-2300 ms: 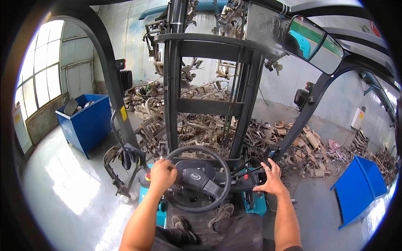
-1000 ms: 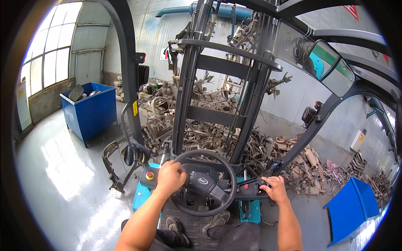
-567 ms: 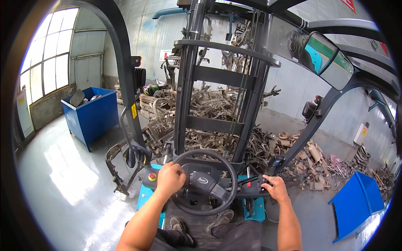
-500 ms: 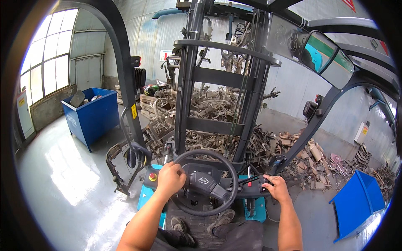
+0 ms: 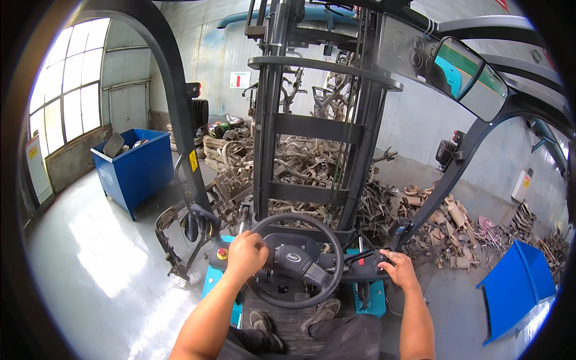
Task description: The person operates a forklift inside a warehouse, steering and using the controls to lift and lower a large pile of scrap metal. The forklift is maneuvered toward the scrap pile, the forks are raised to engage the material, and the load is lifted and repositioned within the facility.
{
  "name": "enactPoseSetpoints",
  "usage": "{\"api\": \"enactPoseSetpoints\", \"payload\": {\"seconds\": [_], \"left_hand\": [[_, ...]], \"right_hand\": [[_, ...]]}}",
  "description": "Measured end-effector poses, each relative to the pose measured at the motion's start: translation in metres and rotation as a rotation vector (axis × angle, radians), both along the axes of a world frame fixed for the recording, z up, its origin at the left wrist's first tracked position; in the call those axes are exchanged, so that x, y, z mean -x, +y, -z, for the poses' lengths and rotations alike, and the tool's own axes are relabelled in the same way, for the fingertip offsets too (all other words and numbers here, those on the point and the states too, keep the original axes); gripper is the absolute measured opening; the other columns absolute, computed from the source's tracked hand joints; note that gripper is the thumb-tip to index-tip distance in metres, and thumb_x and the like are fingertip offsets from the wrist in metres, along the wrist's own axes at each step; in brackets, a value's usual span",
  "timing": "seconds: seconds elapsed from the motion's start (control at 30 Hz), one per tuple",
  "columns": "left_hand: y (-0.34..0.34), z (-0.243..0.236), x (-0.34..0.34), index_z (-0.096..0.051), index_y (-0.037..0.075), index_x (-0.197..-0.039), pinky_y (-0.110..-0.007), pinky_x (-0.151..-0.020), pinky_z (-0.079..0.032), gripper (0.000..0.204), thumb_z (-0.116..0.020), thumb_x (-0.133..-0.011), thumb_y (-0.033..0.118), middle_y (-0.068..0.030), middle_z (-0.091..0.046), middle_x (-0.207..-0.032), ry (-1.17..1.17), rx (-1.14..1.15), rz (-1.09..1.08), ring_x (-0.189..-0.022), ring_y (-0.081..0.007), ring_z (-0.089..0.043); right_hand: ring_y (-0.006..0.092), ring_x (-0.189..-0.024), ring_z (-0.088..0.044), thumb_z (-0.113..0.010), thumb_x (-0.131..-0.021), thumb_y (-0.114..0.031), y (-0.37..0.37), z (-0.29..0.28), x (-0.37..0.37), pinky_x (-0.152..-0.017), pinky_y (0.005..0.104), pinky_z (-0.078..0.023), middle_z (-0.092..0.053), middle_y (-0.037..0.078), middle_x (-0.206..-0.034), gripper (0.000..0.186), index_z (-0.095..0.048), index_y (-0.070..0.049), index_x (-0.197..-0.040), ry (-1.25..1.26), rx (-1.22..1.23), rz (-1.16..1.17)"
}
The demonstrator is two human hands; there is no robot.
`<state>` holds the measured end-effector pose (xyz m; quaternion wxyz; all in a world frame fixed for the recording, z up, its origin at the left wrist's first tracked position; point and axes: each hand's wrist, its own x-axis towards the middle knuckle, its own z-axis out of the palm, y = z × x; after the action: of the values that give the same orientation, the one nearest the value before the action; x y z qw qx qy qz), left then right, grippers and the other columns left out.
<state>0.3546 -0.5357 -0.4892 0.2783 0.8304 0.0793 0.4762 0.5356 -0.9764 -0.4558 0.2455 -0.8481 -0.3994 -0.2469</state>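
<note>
Steering: black wheel [image 5: 294,258], pretty much dead centre
Left hand [image 5: 248,254]: closed over the wheel, upper left
Right hand [image 5: 402,271]: fingers bent round a lever knob [image 5: 382,259], right of the wheel
Mast [image 5: 317,128]: straight ahead, scrap heap [image 5: 306,159] behind it
Blue bins [image 5: 135,174]: one off each side

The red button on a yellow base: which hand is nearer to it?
Left. The left hand is on the steering wheel, just right of the red button; the right hand is beyond the wheel, at the dark levers.
</note>
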Motion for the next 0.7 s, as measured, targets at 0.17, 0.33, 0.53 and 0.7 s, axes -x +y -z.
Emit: {"api": "enactPoseSetpoints", "payload": {"seconds": [0.17, 0.33, 0.53, 0.7], "left_hand": [[0.002, 0.0, 0.0, -0.071, 0.005, -0.075, -0.049, -0.075, -0.055, 0.005, -0.069, -0.073, 0.01, -0.0146, -0.065, -0.079, -0.006, 0.012, 0.004, -0.081, -0.0389, -0.066], [0.001, 0.001, 0.001, -0.071, 0.005, -0.075, -0.049, -0.075, -0.055, 0.006, -0.068, -0.073, 0.01, -0.0149, -0.065, -0.079, -0.024, 0.028, 0.027, -0.081, -0.0392, -0.066], [0.004, -0.001, 0.001, -0.071, 0.005, -0.075, -0.049, -0.075, -0.055, 0.006, -0.068, -0.073, 0.01, -0.0153, -0.065, -0.079, -0.021, 0.034, 0.037, -0.081, -0.0397, -0.066], [0.001, -0.004, 0.001, -0.07, 0.005, -0.075, -0.05, -0.075, -0.055, 0.006, -0.068, -0.073, 0.01, -0.0155, -0.065, -0.079, -0.031, 0.027, 0.037, -0.081, -0.0403, -0.066]], "right_hand": [[0.0366, -0.099, -0.072, -0.087, -0.081, -0.027, 0.001, 0.0, 0.0, -0.092, 0.0427, -0.056, -0.077, 0.018, -0.105, 0.045, -0.077, -0.008, -0.122, 0.013, -0.006, -0.001], [0.0375, -0.099, -0.072, -0.088, -0.081, -0.027, 0.001, -0.001, 0.006, -0.091, 0.0428, -0.057, -0.077, 0.019, -0.105, 0.046, -0.077, -0.007, -0.121, 0.042, -0.006, 0.003], [0.0371, -0.099, -0.073, -0.088, -0.081, -0.025, 0.0, -0.003, 0.013, -0.089, 0.0414, -0.058, -0.077, 0.019, -0.107, 0.046, -0.077, -0.006, -0.121, 0.043, -0.007, -0.008], [0.0364, -0.101, -0.074, -0.088, -0.082, -0.026, -0.001, -0.005, 0.013, -0.09, 0.0403, -0.058, -0.077, 0.019, -0.108, 0.045, -0.077, -0.005, -0.121, 0.063, 0.026, -0.004]]}}
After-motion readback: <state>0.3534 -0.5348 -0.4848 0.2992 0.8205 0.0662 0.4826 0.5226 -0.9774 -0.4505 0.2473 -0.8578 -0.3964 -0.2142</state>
